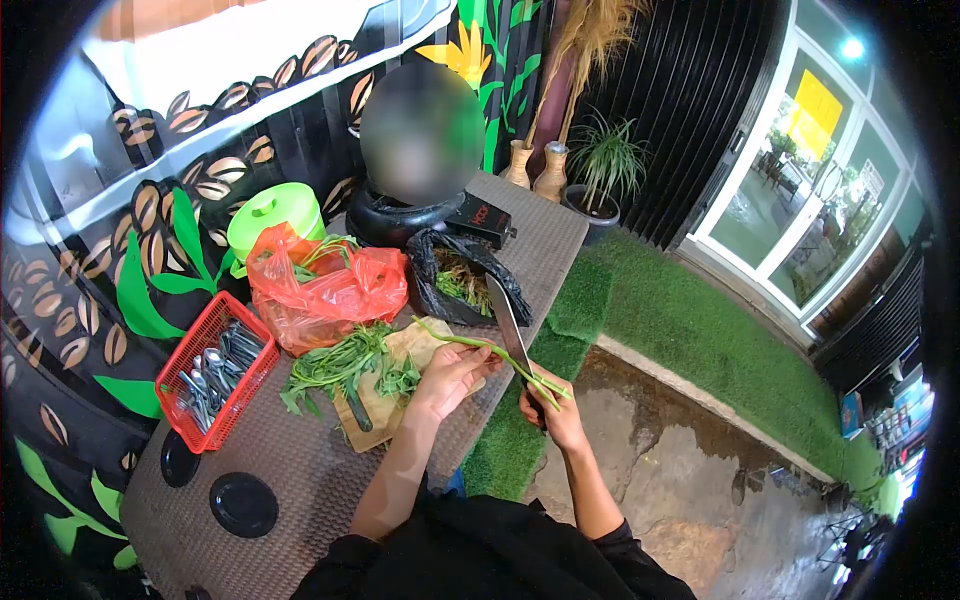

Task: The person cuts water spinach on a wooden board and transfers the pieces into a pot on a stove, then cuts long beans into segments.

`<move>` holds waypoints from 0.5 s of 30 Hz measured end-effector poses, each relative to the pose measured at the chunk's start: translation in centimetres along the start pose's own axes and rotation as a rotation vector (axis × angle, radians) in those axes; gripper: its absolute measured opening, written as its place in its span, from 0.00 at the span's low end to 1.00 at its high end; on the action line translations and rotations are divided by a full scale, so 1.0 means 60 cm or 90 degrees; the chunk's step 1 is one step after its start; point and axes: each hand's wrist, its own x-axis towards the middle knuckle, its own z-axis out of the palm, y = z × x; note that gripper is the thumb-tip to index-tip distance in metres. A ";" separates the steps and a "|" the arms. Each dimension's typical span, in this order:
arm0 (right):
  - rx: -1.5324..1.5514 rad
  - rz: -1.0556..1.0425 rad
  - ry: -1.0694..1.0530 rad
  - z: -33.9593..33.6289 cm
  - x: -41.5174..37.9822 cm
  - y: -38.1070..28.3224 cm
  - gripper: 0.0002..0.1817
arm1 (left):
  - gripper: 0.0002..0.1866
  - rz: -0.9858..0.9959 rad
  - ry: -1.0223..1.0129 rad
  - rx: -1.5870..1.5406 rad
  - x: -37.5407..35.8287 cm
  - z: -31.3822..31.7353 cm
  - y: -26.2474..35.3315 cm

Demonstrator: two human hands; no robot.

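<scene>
My left hand (447,382) is closed in a pinch on a long green stem (450,338) in front of me. My right hand (556,412) grips a knife (508,320), its blade tilted up and away. The stem crosses beside the blade, and its lower end lies over the right hand. Beneath the left hand is a wooden cutting board (405,345) with leafy green vegetables (345,365) on its left side. A dark handle (355,408) sticks out from under the leaves. Beyond the knife, an open black plastic bag (425,270) holds plant scraps (460,280).
On the brown woven-textured table (300,470) are a red plastic bag (320,290), a lime-green lidded container (275,218), a red basket (215,375) of cutlery and black round discs (243,504). A black device (485,220) stands behind, below a blurred patch. Potted plant (600,175) beyond.
</scene>
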 end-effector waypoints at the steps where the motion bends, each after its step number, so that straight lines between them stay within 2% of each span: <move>1: -0.007 -0.021 -0.017 -0.002 0.002 0.004 0.23 | 0.10 0.001 -0.007 0.024 -0.003 0.006 0.003; 5: -0.013 -0.087 -0.045 0.002 0.008 0.008 0.24 | 0.10 0.005 -0.037 0.037 -0.005 0.009 0.001; 15: -0.068 -0.071 -0.081 0.002 0.005 -0.008 0.25 | 0.10 -0.006 -0.072 0.048 -0.003 -0.007 0.000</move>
